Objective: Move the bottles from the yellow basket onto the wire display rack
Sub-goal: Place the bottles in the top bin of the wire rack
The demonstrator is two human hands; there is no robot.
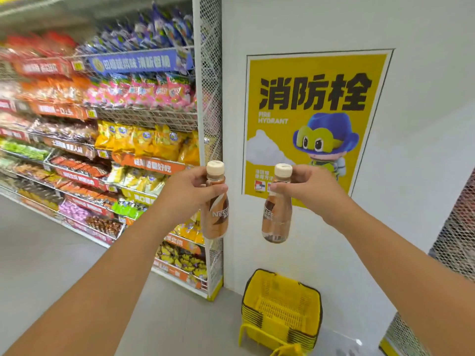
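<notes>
both arms are stretched forward. the left hand (191, 187) grips one coffee bottle (215, 201) around its neck, and the right hand (304, 187) grips a second coffee bottle (278, 205) in the same way. both bottles hang upright, apart from each other, in front of the white wall (424, 124). the yellow basket (280, 308) stands on the floor (51, 253) below them, against the wall. snack shelves (108, 140) are at the left.

yellow basket (282, 304), brown bottles (216, 217), cream caps (215, 167)
</notes>
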